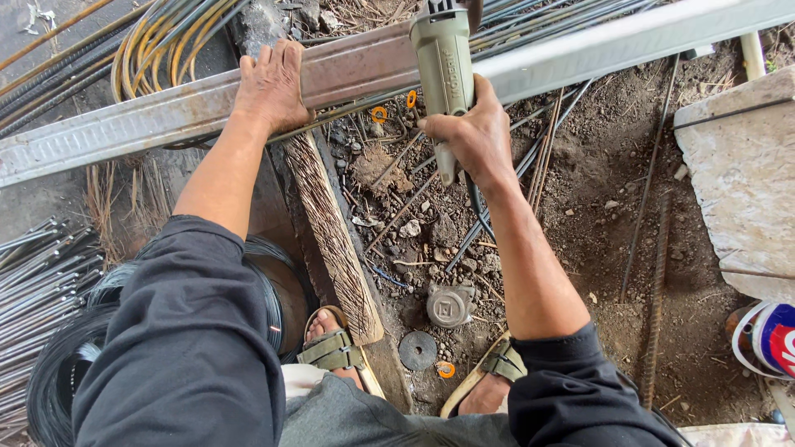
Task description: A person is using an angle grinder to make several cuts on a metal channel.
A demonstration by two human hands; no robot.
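At the far left of the frame, bundled steel rods point(33, 273) and a coil of black wire point(58, 372) lay beside my dark sleeve. My left hand point(272, 87) pressed flat, fingers spread apart, on the long metal channel point(124, 124) that crossed the upper frame from lower left to upper right. Just right of it, a worn wooden plank point(331, 240) ran down toward my sandalled foot point(331, 348). At upper centre, my right hand point(472, 136) had its fingers clamped on the green angle grinder point(443, 66), its head at the channel. A round disc point(417, 350) lay on the dirt ground point(596, 248) at lower centre, a stone slab point(737, 165) at right.
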